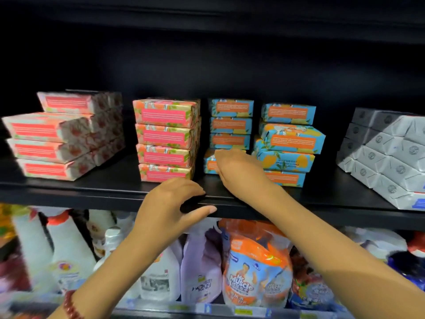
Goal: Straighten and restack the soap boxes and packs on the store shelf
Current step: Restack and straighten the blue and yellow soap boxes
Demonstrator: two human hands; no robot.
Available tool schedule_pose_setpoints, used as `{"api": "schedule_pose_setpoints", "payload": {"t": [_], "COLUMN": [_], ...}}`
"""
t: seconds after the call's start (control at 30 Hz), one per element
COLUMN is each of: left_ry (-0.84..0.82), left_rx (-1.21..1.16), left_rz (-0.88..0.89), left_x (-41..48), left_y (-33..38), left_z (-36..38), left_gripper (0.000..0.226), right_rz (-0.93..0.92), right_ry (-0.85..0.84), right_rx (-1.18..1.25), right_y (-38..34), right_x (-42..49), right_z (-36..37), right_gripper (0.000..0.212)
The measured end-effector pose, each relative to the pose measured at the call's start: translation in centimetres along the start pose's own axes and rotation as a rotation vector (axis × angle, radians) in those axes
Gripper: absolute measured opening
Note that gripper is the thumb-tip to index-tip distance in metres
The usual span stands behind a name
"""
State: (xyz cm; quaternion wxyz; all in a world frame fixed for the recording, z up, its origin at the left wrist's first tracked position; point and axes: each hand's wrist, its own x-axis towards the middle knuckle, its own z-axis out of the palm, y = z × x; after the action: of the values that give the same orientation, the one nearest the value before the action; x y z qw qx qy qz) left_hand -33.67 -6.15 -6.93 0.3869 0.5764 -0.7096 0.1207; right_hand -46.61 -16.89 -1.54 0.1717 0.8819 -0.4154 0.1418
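Note:
On the black shelf (pixel 96 192) stand several stacks of soap boxes. A pink-and-white stack (pixel 62 141) is at the left, with its top box set back. A pink floral stack (pixel 166 139) stands in the middle. Two blue-and-orange stacks follow: a narrow one (pixel 231 124) and an uneven one (pixel 287 143) with skewed boxes. My right hand (pixel 239 166) rests against the bottom blue box (pixel 210 164) of the narrow stack; its grip is hidden. My left hand (pixel 177 201) hovers at the shelf's front edge, fingers curled apart, holding nothing.
Grey wrapped packs (pixel 388 155) are piled at the right end of the shelf. Below it are cleaner bottles (pixel 69 249), a lilac refill pouch (pixel 202 268) and an orange Mr Muscle pouch (pixel 253 268). Another dark shelf hangs overhead.

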Motion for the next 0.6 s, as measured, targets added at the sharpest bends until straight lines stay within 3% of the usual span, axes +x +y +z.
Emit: {"api": "schedule_pose_setpoints", "payload": {"t": [0.13, 0.27, 0.47, 0.6], "left_ry": [0.054, 0.070, 0.073, 0.109], "left_rx": [-0.010, -0.027, -0.020, -0.017], "left_rz": [0.022, 0.050, 0.069, 0.092], "left_x": [-0.5, -0.7, -0.7, -0.7], "left_y": [-0.7, -1.3, -1.7, -1.8], "left_z": [-0.3, -0.3, -0.1, 0.2], "left_gripper": [0.034, 0.032, 0.031, 0.038], "right_rz": [-0.050, -0.089, -0.031, -0.016], "right_ry": [0.088, 0.109, -0.073, -0.013], "right_rx": [0.006, 0.190, 0.100, 0.162], "right_y": [-0.2, 0.1, -0.2, -0.1], "right_x": [-0.3, -0.6, 0.0, -0.5], "right_z": [0.5, -0.3, -0.2, -0.1], "right_gripper": [0.018, 0.040, 0.055, 0.056]}}
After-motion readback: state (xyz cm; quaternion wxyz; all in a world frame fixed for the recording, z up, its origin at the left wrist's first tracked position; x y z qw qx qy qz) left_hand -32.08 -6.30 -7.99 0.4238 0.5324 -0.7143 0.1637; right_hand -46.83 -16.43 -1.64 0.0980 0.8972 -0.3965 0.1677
